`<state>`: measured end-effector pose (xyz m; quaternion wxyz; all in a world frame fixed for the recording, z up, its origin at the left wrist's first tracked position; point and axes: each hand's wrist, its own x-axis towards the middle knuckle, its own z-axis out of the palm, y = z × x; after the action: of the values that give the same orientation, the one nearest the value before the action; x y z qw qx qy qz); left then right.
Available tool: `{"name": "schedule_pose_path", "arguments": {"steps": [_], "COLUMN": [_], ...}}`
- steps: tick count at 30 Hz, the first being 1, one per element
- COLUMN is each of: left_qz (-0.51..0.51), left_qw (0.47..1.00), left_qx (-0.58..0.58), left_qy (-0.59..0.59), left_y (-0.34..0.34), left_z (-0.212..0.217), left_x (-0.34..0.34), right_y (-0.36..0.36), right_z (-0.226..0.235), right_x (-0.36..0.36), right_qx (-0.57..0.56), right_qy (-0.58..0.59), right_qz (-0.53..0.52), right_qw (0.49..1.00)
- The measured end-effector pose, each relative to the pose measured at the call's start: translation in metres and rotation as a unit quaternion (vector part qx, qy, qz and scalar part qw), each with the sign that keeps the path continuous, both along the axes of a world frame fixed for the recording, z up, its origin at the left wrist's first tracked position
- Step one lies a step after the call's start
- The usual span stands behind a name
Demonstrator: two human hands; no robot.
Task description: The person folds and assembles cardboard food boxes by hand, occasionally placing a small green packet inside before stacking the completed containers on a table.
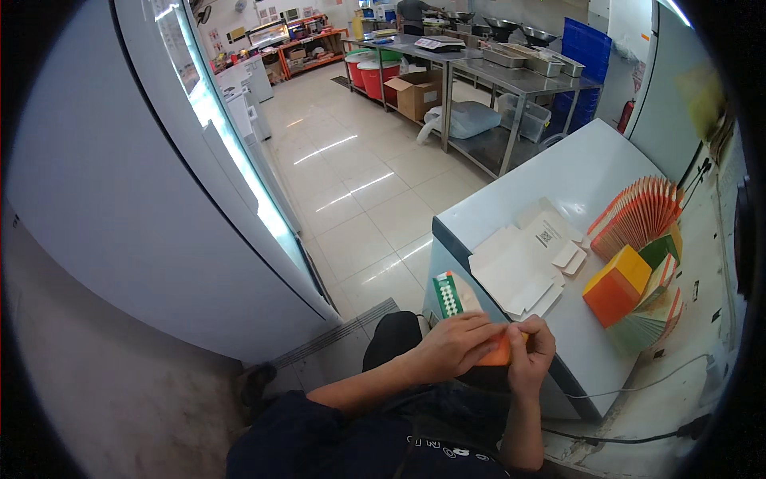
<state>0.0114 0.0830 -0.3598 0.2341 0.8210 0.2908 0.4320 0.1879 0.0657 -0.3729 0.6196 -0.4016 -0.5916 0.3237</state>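
Close to my body, both hands work on a small carton (448, 293) with green, white and orange faces. My left hand (455, 347) lies across its top, fingers bent over the card and partly hiding it. At the carton's orange end, my right hand (532, 351) pinches the edge between thumb and fingers. Flat pale carton blanks (515, 267) lie stacked on the white-topped cabinet (550, 172) just beyond my hands. Farther right stands a fanned row of orange-red folded cartons (638, 211). A yellow-and-orange box (614, 286) is beside green-edged folded cartons (645, 319).
A tall white cabinet (159, 199) with a lit edge rises at my left. Ahead, a steel table (519, 77) carries metal trays and a scale (439, 45); a cardboard box (416, 94) sits beneath. A cable (638, 383) runs at the right. Another person (413, 14) stands far back.
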Motion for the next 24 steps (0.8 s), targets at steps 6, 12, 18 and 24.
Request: {"name": "schedule_pose_path", "arguments": {"steps": [6,12,18,24], "left_qz": [-0.050,-0.025,0.067,0.119], "left_qw": [0.920,0.895,0.927,0.961], "left_qx": [-0.278,-0.348,-0.161,-0.046], "left_qy": [-0.271,-0.278,-0.333,-0.245], "left_y": [0.004,-0.003,-0.007,-0.006], "left_z": [-0.009,0.004,-0.006,-0.008], "left_x": [0.003,0.001,0.004,0.003], "right_y": [-0.002,-0.003,-0.008,-0.001], "right_z": [0.021,0.000,0.013,0.021], "right_x": [-0.023,-0.037,-0.039,-0.040], "right_qx": [0.247,0.192,0.092,0.020], "right_qy": [-0.260,-0.307,-0.157,-0.003], "right_qz": [-0.293,-0.189,-0.110,-0.070], "right_qw": [0.886,0.913,0.977,0.997]}}
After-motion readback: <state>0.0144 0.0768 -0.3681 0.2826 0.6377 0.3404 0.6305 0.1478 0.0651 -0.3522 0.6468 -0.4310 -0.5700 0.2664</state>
